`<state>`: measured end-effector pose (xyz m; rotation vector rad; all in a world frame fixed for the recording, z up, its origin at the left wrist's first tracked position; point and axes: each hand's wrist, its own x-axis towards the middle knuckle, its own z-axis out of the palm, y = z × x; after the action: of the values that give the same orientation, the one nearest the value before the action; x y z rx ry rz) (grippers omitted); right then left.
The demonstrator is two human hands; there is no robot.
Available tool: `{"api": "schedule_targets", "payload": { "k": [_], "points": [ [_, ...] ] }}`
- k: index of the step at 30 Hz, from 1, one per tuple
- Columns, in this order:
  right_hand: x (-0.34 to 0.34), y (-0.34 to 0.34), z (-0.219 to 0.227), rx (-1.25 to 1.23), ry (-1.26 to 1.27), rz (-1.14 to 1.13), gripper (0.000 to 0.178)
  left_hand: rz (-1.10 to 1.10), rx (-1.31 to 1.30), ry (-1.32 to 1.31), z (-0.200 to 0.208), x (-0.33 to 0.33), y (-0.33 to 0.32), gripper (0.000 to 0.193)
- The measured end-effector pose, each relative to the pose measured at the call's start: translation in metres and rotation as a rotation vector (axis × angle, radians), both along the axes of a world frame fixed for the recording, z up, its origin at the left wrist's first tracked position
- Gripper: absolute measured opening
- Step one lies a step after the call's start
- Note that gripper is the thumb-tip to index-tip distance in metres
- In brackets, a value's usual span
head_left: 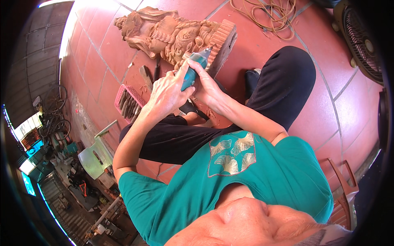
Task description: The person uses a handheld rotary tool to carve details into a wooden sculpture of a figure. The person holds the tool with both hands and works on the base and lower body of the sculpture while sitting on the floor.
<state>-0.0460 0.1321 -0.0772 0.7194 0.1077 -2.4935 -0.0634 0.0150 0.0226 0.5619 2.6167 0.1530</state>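
Observation:
A teal handheld die grinder [189, 77] with a grey nose is held in both my hands, its tip angled up and to the right. My left hand [169, 91] is closed round its left side. From the right, my right hand [210, 91] grips the body, thumb along the top. Just beyond lies a carved reddish-brown wooden statue [168, 33] on its side, its ridged base [223, 39] to the right. The grinder's tip is beside this base; I cannot tell if it touches.
A pink basket [119, 97] of slim brown tools stands left of my hands, near a wooden piece [145, 75]. Wood chips lie around. A coiled cord [277, 18] lies at the far right, near a fan [363, 43]. Green [95, 158] and brown [349, 186] plastic chairs stand behind.

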Motion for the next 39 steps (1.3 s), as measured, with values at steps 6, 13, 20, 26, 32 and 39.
{"api": "schedule_targets", "payload": {
  "k": [6,13,20,26,32,39],
  "points": [
    [0.006,0.003,-0.006,0.015,-0.041,0.009,0.044,0.016,-0.043,-0.069,0.002,0.0,0.006,0.082],
    [0.01,0.004,-0.005,0.002,-0.059,-0.001,0.044,-0.012,-0.038,-0.074,0.005,0.0,0.007,0.082],
    [0.009,0.006,-0.002,0.037,-0.058,0.0,0.043,0.009,-0.016,-0.082,0.006,0.0,0.008,0.081],
    [0.005,0.012,0.007,0.077,-0.031,0.003,0.043,0.01,0.013,-0.052,0.0,-0.002,0.008,0.08],
    [0.002,0.013,0.006,0.096,-0.045,0.001,0.044,0.022,0.001,-0.072,0.001,-0.005,0.012,0.08],
    [0.001,0.012,0.001,0.082,-0.04,-0.005,0.047,0.01,0.019,-0.064,-0.001,-0.007,0.013,0.081]
  ]
}}
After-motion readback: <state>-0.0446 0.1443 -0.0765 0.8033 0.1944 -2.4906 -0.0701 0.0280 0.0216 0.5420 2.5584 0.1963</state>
